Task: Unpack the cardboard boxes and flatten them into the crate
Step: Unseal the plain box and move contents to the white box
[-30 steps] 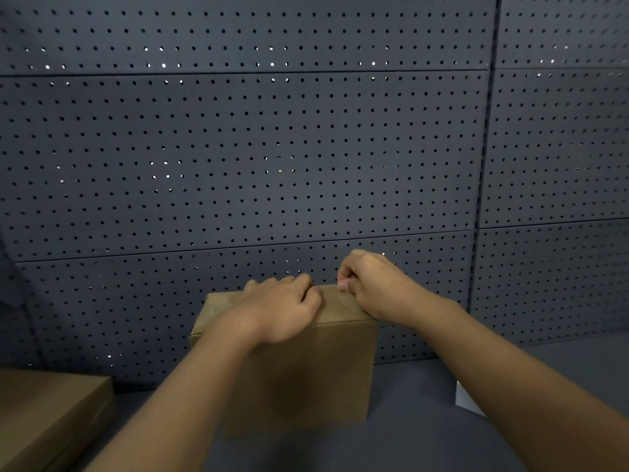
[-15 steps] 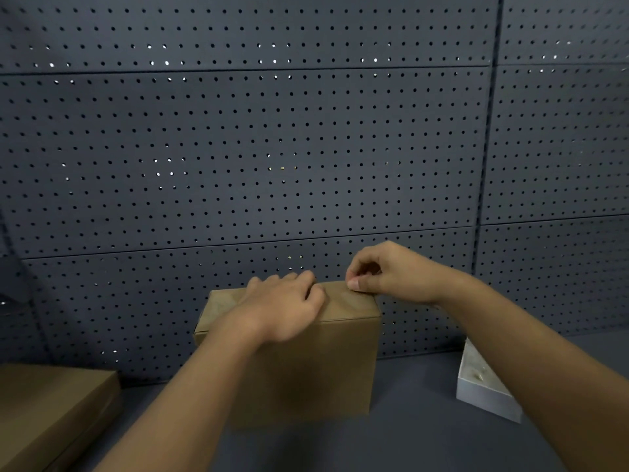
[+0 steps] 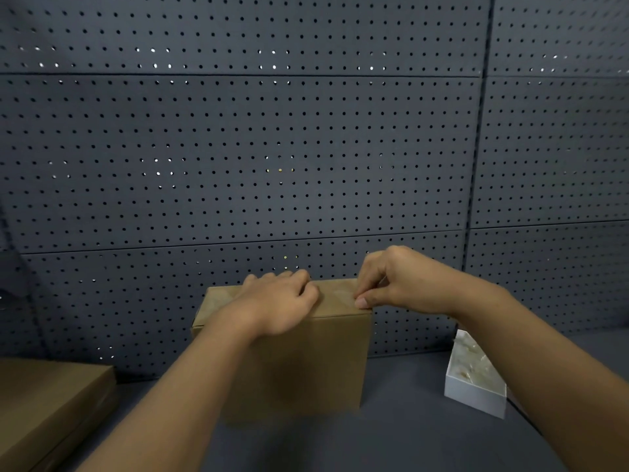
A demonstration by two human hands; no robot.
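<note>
A closed brown cardboard box (image 3: 306, 362) stands upright on the dark surface, close to the perforated back wall. My left hand (image 3: 279, 304) rests on its top, fingers curled over the far side of the lid. My right hand (image 3: 394, 281) hovers at the top right corner, thumb and fingertips pinching at the box's top edge there; what sits between the fingertips is too small to make out. No crate is in view.
A second, flatter cardboard box (image 3: 47, 403) lies at the lower left. A small white open box (image 3: 473, 379) with pale contents sits to the right, partly behind my right forearm. The grey pegboard wall (image 3: 272, 148) closes off the back.
My right hand slid from the middle of the lid toward the top right corner. The view shifted, revealing the white box. My left hand stayed on the lid.
</note>
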